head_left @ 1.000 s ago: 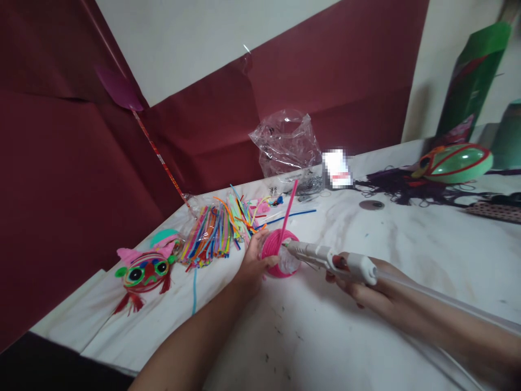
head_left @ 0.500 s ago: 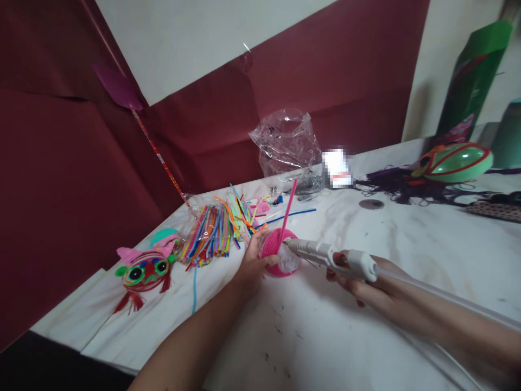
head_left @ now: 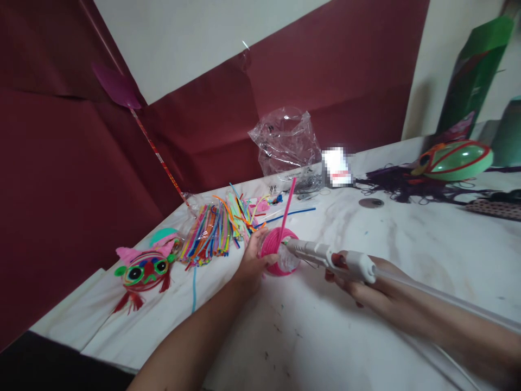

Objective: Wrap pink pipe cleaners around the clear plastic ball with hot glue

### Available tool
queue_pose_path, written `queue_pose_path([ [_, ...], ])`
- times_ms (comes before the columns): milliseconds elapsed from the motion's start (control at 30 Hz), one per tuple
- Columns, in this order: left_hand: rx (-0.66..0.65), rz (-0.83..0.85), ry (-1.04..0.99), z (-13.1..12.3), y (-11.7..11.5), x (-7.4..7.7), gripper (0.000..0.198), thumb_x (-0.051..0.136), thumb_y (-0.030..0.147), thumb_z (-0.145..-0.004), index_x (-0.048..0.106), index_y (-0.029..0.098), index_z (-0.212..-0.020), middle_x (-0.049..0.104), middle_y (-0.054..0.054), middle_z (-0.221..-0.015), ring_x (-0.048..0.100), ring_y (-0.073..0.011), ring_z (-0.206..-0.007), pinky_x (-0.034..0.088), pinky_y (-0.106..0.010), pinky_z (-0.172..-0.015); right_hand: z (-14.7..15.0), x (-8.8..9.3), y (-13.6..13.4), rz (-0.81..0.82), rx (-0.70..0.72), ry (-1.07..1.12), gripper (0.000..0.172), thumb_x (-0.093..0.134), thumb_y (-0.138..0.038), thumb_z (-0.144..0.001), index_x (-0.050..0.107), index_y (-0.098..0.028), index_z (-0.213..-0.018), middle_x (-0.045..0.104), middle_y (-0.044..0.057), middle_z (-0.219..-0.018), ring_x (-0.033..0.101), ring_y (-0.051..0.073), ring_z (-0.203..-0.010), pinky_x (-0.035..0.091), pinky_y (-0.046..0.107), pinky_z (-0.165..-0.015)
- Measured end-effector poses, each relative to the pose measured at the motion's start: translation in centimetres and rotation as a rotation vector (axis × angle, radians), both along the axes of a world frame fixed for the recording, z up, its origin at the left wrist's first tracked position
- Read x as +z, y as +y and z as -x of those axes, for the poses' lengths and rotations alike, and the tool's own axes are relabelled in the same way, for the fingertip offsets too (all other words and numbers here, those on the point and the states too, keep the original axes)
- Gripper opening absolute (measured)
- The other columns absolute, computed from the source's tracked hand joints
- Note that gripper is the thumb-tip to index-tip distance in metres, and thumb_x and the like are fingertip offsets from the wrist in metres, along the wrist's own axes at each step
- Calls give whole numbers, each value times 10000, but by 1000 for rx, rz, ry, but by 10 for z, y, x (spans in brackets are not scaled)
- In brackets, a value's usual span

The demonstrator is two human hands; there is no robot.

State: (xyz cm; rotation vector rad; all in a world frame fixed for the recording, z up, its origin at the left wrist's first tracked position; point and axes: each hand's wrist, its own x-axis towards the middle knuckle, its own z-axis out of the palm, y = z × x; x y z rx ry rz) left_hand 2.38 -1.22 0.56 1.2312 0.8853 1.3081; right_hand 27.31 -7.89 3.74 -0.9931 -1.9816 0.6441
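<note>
My left hand [head_left: 253,258] is closed round the side of a clear plastic bottle piece [head_left: 288,260] wrapped with rows of pink pipe cleaner [head_left: 271,245]. One pink end [head_left: 288,206] of the pipe cleaner sticks up and leans right. My right hand [head_left: 350,279] grips a white glue gun [head_left: 325,255], with a clear glue stick [head_left: 439,300] running out of its back. The gun's nozzle points left, at the wrapped rim close to the base of the upright pink end. Whether the tip touches the rim, I cannot tell.
Left of my hands lie a bundle of coloured pipe cleaners [head_left: 209,233] and a decorated animal face [head_left: 146,271]. Behind stand a clear plastic bag [head_left: 287,141] and a blurred bright screen [head_left: 337,167]. A green balloon-like ornament [head_left: 459,162] and a dark round disc [head_left: 371,203] are at the right.
Hardly anything differs. Both hands, the glue gun and the wrapped bottle piece keep their places, while the whole view shifts very slightly.
</note>
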Motion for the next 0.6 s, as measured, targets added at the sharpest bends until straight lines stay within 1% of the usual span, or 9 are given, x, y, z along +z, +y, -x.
queue_pose_path([
  [67,2,-2,-2,0,0,0,663,799,172,-548,587,285,-1166,590,-56,-1330,524,-327,-1240,444,-414,-984,0,1,0,-10,0,-21,206,461,-282,-844,635,-220,-754,687,12,-708,641,161,-573,516,235,-500],
  [200,10,-5,4,1,2,-2,656,778,148,-549,592,286,-1164,593,-53,-1326,537,-322,-1227,442,-421,-986,1,3,-1,-16,-71,-14,205,472,-303,-841,634,-223,-745,671,7,-669,643,171,-577,508,243,-491],
  [300,10,-5,3,2,2,-3,659,785,154,-555,586,288,-1169,580,-57,-1346,530,-325,-1240,458,-419,-968,2,4,-1,-13,-35,-8,214,465,-303,-849,634,-223,-745,685,14,-689,660,181,-609,521,250,-513],
  [367,3,-8,0,2,2,-3,664,787,159,-563,579,285,-1181,564,-59,-1370,524,-323,-1250,459,-414,-971,2,4,-2,-10,-11,-12,215,465,-293,-854,640,-219,-754,686,12,-690,651,172,-582,521,249,-512],
  [433,6,-14,6,1,1,-2,657,776,148,-572,574,271,-1185,566,-64,-1366,529,-314,-1244,445,-413,-992,2,4,-2,-6,-27,-18,209,473,-285,-853,649,-215,-763,676,8,-673,635,164,-552,514,247,-499],
  [500,14,-21,13,0,0,0,655,769,132,-567,574,261,-1179,581,-65,-1341,531,-307,-1240,426,-417,-1016,1,3,-2,-6,-62,-12,216,474,-288,-852,654,-212,-761,675,14,-677,639,170,-568,513,249,-500],
  [600,5,-25,-11,-1,0,0,667,783,125,-546,580,258,-1167,594,-66,-1315,514,-315,-1253,409,-421,-1033,0,1,-1,10,-69,-2,234,465,-314,-851,663,-204,-792,693,34,-728,660,193,-636,527,261,-522],
])
